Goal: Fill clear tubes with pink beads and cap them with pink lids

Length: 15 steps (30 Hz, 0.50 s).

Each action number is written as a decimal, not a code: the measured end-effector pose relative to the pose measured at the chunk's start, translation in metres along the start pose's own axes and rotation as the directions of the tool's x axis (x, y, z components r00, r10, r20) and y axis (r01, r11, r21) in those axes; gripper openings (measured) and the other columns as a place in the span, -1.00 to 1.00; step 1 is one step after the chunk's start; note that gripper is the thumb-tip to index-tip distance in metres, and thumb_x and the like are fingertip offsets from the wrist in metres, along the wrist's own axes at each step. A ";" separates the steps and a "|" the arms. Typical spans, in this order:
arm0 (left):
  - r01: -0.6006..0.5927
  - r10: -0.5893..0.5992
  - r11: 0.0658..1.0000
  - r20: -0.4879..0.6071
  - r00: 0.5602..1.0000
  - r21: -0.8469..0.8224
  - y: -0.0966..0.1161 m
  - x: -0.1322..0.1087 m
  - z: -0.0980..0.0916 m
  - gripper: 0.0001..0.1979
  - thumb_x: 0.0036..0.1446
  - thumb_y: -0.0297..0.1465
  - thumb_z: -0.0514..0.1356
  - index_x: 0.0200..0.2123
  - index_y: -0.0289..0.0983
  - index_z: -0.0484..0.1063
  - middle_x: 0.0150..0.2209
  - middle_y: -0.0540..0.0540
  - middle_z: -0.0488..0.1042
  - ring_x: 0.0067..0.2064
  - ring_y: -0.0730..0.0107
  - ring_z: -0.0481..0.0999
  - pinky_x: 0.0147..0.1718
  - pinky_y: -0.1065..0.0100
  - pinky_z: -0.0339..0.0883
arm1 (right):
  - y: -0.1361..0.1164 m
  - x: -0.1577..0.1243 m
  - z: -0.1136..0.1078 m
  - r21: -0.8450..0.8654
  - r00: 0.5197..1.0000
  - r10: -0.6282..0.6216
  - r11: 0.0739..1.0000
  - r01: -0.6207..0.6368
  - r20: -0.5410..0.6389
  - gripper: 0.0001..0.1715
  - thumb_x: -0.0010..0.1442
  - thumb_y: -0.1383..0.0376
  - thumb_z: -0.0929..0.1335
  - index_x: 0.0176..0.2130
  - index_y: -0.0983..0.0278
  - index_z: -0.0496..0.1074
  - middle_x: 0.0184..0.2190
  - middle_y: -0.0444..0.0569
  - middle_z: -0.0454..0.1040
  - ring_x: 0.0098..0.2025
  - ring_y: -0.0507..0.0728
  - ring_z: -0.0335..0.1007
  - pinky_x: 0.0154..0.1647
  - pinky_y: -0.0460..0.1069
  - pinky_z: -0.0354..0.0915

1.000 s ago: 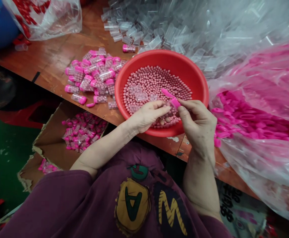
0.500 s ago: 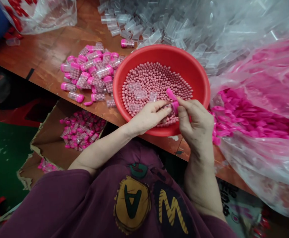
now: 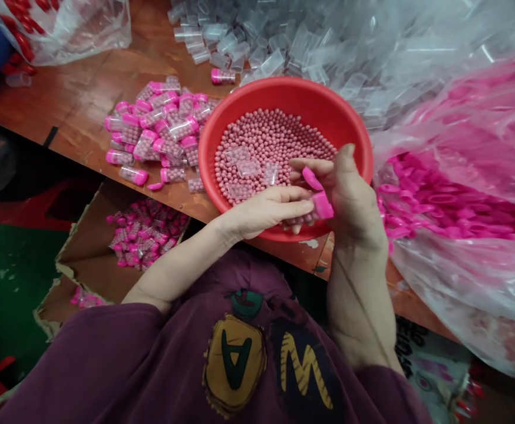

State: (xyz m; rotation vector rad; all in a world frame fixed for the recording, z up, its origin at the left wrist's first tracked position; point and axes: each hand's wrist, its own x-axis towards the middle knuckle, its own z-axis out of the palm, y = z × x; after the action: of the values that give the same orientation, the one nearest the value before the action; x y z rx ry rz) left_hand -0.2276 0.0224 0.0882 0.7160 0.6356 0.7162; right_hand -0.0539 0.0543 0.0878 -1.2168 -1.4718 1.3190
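My left hand [image 3: 270, 211] pinches a small clear vial [image 3: 302, 217] filled with pink beads, its pink cap [image 3: 322, 206] on the right end, over the near rim of a red bowl [image 3: 355, 134]. My right hand [image 3: 350, 197] is against that cap and holds a loose pink cap [image 3: 312, 178] in its fingers. Pink beads [image 3: 270, 141] cover the bowl's bottom, with a few empty clear vials [image 3: 248, 168] lying on them.
A heap of filled pink-capped vials [image 3: 160, 126] lies left of the bowl on the wooden table [image 3: 93, 76]. Empty clear vials [image 3: 257, 41] are piled behind. A plastic bag of pink caps [image 3: 456, 206] lies right. A cardboard box [image 3: 89, 253] with filled vials sits below.
My right hand has turned and lifted, fingers reaching over the bowl, with the loose cap still in them. The capped vial has shifted lower toward the near rim.
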 end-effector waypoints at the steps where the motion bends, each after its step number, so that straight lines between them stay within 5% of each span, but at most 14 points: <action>1: 0.007 -0.007 1.000 0.001 1.000 -0.022 0.000 0.000 -0.001 -0.58 0.20 -0.13 0.60 -0.23 -0.33 0.59 -0.32 -0.07 0.62 -0.39 0.50 0.52 -0.32 0.39 0.37 | -0.002 0.003 0.001 0.063 0.998 0.043 0.997 -0.046 0.035 0.05 0.50 -0.49 0.09 0.00 0.19 0.74 -0.25 0.07 0.68 -0.41 0.20 0.61 -0.52 0.11 0.55; 4: -0.003 -0.009 0.990 -0.084 0.996 -0.143 0.001 0.001 -0.002 -0.69 0.28 -0.23 0.55 -0.24 -0.33 0.59 -0.31 -0.06 0.62 -0.33 0.48 0.54 -0.20 0.36 0.45 | -0.001 -0.004 -0.003 0.032 0.988 -0.112 0.993 0.116 -0.109 -0.25 0.56 -0.33 0.25 0.11 0.12 0.70 -0.06 0.05 0.73 -0.06 0.28 0.74 0.02 0.25 0.71; 7: -0.047 0.001 0.967 -0.177 0.984 -0.251 0.002 0.005 -0.002 -0.79 0.41 -0.35 0.41 -0.28 -0.34 0.58 -0.33 -0.07 0.59 -0.34 0.48 0.51 -0.22 0.36 0.44 | 0.012 -0.025 -0.012 -0.301 0.918 -0.391 0.885 0.355 -0.068 -0.44 0.51 -0.11 0.46 0.32 0.07 0.60 0.26 0.07 0.65 0.36 0.35 0.59 0.51 0.41 0.45; 11: -0.014 -0.040 0.961 -0.190 0.981 -0.277 0.001 0.008 -0.003 -0.79 0.45 -0.38 0.34 -0.28 -0.34 0.58 -0.34 -0.08 0.59 -0.37 0.47 0.52 -0.32 0.39 0.38 | 0.035 -0.040 -0.010 -0.605 0.838 -0.541 0.648 0.462 0.061 0.18 0.26 -0.17 0.63 0.60 0.12 0.23 0.45 0.26 0.44 0.46 0.53 0.43 0.49 0.51 0.43; 15: 0.017 -0.077 0.957 -0.198 0.977 -0.289 0.001 0.008 -0.001 -0.82 0.43 -0.37 0.38 -0.26 -0.32 0.56 -0.34 -0.05 0.60 -0.34 0.45 0.56 -0.20 0.38 0.49 | 0.044 -0.037 0.002 -0.748 0.777 -0.628 0.493 0.444 0.047 0.09 0.37 -0.11 0.54 0.59 0.18 0.12 0.34 0.28 0.50 0.36 0.50 0.52 0.38 0.48 0.52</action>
State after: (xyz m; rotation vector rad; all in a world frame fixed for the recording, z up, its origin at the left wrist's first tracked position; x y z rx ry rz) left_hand -0.2246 0.0292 0.0861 0.3591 0.7184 0.8258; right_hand -0.0417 0.0171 0.0455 -1.1412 -2.0588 0.0911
